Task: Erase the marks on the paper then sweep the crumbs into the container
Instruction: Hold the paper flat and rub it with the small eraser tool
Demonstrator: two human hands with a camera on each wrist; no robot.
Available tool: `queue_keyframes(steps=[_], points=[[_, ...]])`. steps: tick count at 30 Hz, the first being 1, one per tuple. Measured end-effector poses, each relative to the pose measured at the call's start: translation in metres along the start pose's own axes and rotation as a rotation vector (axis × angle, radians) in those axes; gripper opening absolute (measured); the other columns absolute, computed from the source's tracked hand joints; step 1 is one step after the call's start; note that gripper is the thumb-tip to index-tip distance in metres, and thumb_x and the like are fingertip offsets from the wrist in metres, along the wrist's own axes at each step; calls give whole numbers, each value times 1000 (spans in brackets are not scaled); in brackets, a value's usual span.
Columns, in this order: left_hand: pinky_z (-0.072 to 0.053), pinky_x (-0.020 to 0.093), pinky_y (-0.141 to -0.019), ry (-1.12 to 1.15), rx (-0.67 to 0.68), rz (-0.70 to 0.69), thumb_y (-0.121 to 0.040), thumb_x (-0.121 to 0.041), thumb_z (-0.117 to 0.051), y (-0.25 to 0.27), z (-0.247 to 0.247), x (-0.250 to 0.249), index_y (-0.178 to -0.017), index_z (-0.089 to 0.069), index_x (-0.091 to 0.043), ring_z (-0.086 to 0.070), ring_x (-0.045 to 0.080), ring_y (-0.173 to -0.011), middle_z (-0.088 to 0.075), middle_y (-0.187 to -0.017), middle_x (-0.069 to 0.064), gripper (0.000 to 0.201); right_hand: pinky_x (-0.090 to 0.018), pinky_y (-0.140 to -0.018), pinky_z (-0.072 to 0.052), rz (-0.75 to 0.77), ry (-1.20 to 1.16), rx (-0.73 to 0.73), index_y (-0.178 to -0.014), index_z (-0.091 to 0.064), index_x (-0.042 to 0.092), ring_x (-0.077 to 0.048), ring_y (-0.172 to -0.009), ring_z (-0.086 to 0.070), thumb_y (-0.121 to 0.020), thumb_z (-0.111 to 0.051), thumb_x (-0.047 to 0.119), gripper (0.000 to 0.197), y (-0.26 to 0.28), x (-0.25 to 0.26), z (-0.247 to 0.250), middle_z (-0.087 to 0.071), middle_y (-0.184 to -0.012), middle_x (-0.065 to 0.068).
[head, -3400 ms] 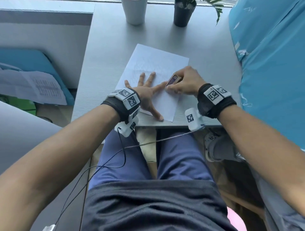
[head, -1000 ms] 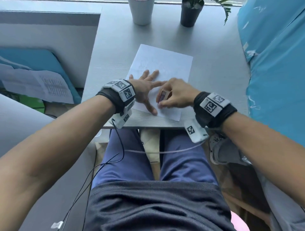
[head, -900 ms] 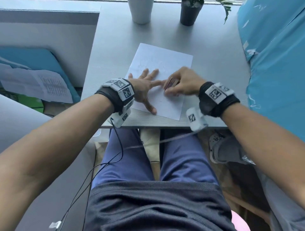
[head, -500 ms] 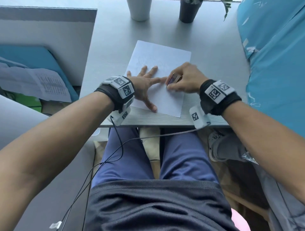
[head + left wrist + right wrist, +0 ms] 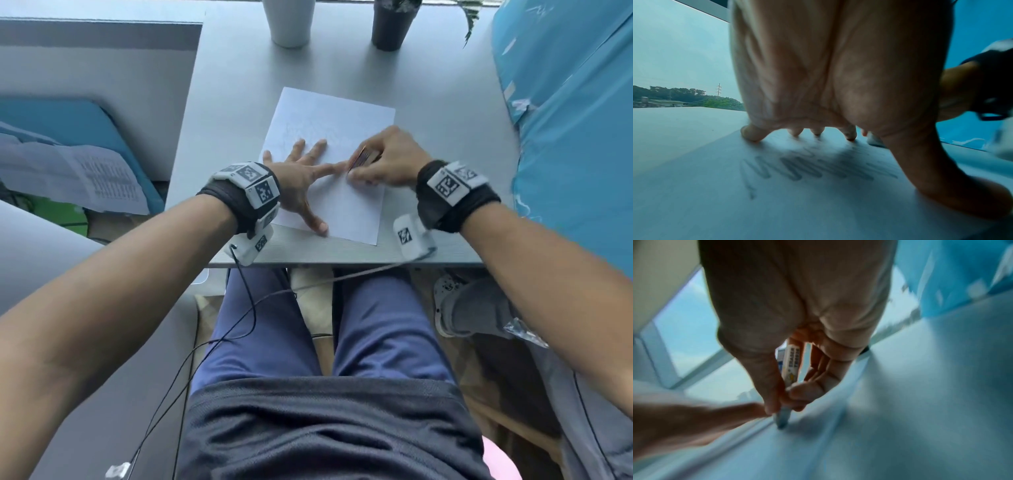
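Fingers [image 5: 310,150] of the left hand [image 5: 297,185] spread flat on the paper [image 5: 346,205], sheet lain on the tabletop [image 5: 445,102], eraser [image 5: 792,363] pinched in the right hand [image 5: 390,161], its tip pressed to the sheet, pencil marks [image 5: 807,168] seen beneath the left palm.

White paper [image 5: 356,212] with grey scribbles [image 5: 809,168] lies flat.
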State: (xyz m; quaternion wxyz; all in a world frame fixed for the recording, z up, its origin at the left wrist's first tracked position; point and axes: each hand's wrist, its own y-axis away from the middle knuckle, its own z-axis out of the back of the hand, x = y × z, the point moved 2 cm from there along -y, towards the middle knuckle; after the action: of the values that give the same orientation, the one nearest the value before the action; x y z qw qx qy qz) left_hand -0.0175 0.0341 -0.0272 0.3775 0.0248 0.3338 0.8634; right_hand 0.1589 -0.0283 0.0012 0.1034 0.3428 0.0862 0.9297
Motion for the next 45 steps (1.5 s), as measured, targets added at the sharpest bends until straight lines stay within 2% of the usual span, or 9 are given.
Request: queue_keyframes(steps=[6,10,14,18,23,28,31,36,45], points=[[10,76,-108,-1,17,1,-50,-76,-79,2,2,-3,-149,13,-57,35,25,-145,38,-157,-10,136,-24,-61,-57,171,91,228,-85,-79,23,1,-59,-64,-69,-81,27,17,24,16,-27,-69,-69,15],[9,76,-108,15,12,12,-50,-74,-81,2,1,-3,-150,8,-58,33,25,-146,35,-159,-11,135,-34,-68,-60,-4,16,-23,-86,-78,17,-4,-58,-62,-66,-82,28,23,-6,0,1,-71,-69,1],[8,77,-108,-3,15,3,-52,-74,-80,3,2,-3,-150,13,-54,34,25,-145,37,-158,-9,137,-21,-58,-53,180,71,236,-81,-78,22,0,-57,-64,-70,-82,24,12,23,19,-33,-72,-77,4],[9,77,-107,16,3,1,-50,-75,-81,1,1,-2,-149,10,-57,33,26,-146,35,-159,-9,135,-27,-61,-57,-10,-2,-16,-80,-78,19,-4,-55,-61,-64,-83,26,18,-8,0,2,-72,-68,0],[8,78,-107,7,10,-4,-51,-75,-79,2,1,-3,-151,12,-51,34,26,-145,37,-158,-8,138,-19,-57,-54,178,92,217,-81,-77,23,0,-60,-64,-69,-80,25,12,20,17,-33,-71,-73,7],[9,78,-106,22,7,18,-49,-77,-80,0,1,-3,-150,10,-55,34,26,-145,36,-158,-10,137,-19,-57,-51,6,4,-44,-82,-79,20,-1,-57,-62,-67,-80,23,15,-8,0,-3,-70,-66,6],[8,78,-106,15,15,20,-50,-77,-80,-1,1,-3,-151,14,-51,35,26,-145,38,-157,-10,140,-14,-57,-48,155,82,169,-81,-79,21,1,-59,-62,-69,-79,22,11,12,17,-33,-71,-73,8],[9,78,-106,23,10,21,-47,-78,-80,-3,1,-1,-148,14,-57,34,25,-145,36,-158,-12,140,-20,-57,-52,-34,-2,-69,-81,-78,17,1,-52,-59,-68,-80,24,15,-14,2,0,-70,-66,3],[8,79,-106,16,14,31,-46,-79,-80,-4,1,-2,-150,20,-50,34,25,-145,37,-157,-13,147,-34,-70,-60,-53,-1,-60,-78,-77,16,-13,-66,-66,-62,-79,27,19,-15,4,-3,-71,-75,-5]])
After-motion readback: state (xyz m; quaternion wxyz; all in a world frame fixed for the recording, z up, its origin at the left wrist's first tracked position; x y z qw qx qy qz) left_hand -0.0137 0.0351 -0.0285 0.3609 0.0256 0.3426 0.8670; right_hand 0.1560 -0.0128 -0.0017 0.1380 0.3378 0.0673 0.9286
